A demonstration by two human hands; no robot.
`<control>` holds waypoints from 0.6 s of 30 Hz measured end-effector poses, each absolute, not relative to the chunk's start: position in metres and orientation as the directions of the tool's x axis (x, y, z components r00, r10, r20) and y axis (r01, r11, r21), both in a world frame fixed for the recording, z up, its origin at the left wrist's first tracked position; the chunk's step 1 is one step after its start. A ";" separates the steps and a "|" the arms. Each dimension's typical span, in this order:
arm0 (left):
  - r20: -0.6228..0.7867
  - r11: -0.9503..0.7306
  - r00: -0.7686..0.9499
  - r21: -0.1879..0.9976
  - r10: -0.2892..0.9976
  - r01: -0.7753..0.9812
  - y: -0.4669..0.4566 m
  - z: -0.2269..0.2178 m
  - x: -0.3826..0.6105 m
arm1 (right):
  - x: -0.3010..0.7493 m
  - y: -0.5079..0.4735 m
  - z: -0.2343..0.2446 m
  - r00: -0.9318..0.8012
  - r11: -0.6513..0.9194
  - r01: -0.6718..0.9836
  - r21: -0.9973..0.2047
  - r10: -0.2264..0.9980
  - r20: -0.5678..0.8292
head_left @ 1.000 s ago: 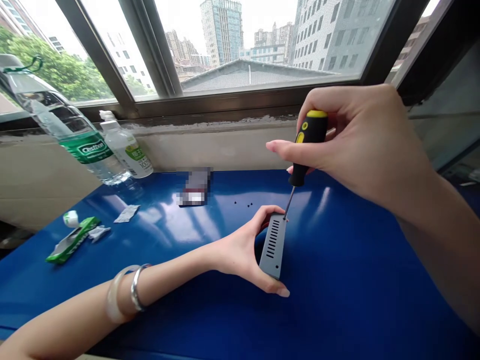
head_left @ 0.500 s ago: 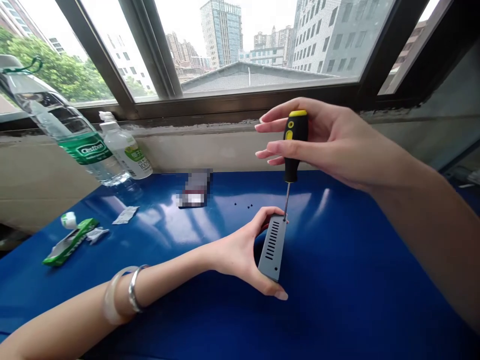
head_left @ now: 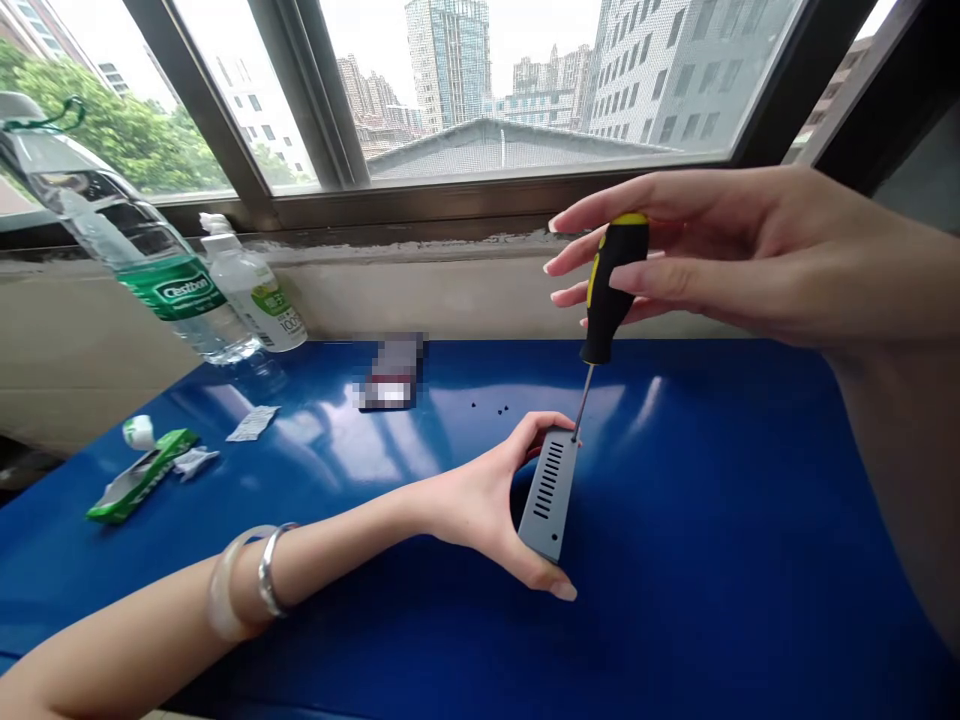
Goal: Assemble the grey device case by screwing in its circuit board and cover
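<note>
A grey metal case (head_left: 549, 490) with a row of slots stands on the blue table, gripped at both ends by my left hand (head_left: 499, 505), thumb at the near end and fingers at the far end. A small dark hole shows near its close corner. My right hand (head_left: 697, 255) holds a black and yellow screwdriver (head_left: 616, 285) by the handle, fingers loosely around it. The screwdriver leans to the right, and its tip meets the far corner of the case. Whether a screw sits under the tip is hidden. Several tiny dark screws (head_left: 501, 410) lie on the table beyond the case.
A blurred dark flat packet (head_left: 394, 372) lies near the wall. At the left back stand a large water bottle (head_left: 176, 285) and a smaller white bottle (head_left: 259, 290). A green wrapper (head_left: 142, 480) and paper scraps (head_left: 253, 423) rest on the blue table (head_left: 697, 560).
My right hand has shifted to the right, and the screwdriver handle has tilted that way and turned. Its tip stays at the case's far corner. My left hand keeps its grip.
</note>
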State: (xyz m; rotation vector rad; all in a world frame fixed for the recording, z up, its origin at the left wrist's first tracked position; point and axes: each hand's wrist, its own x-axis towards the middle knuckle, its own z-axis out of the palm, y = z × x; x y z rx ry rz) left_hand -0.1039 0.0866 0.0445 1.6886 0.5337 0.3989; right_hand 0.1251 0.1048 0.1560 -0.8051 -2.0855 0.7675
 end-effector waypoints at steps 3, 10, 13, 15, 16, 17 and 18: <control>-0.034 -0.134 0.833 0.982 0.552 0.129 0.086 0.044 -0.104 | 0.125 0.110 0.152 -0.476 0.643 0.340 -0.686 0.747 0.465; -0.036 -0.144 0.836 0.980 0.547 0.137 0.087 0.043 -0.104 | 0.123 0.105 0.155 -0.477 0.676 0.373 -0.636 0.728 0.493; -0.050 -0.151 0.849 0.977 0.527 0.151 0.088 0.044 -0.105 | 0.122 0.098 0.158 -0.537 0.701 0.342 -0.626 0.692 0.482; -0.042 -0.154 0.842 0.977 0.538 0.147 0.087 0.045 -0.104 | 0.123 0.097 0.159 -0.563 0.715 0.333 -0.615 0.674 0.479; -0.032 -0.155 0.836 0.978 0.548 0.139 0.087 0.045 -0.104 | 0.123 0.097 0.159 -0.562 0.721 0.339 -0.605 0.671 0.484; -0.026 -0.156 0.832 0.979 0.555 0.135 0.087 0.045 -0.104 | 0.124 0.098 0.159 -0.550 0.722 0.357 -0.593 0.675 0.491; -0.023 -0.156 0.828 0.979 0.560 0.132 0.086 0.045 -0.103 | 0.124 0.099 0.158 -0.529 0.720 0.383 -0.579 0.684 0.502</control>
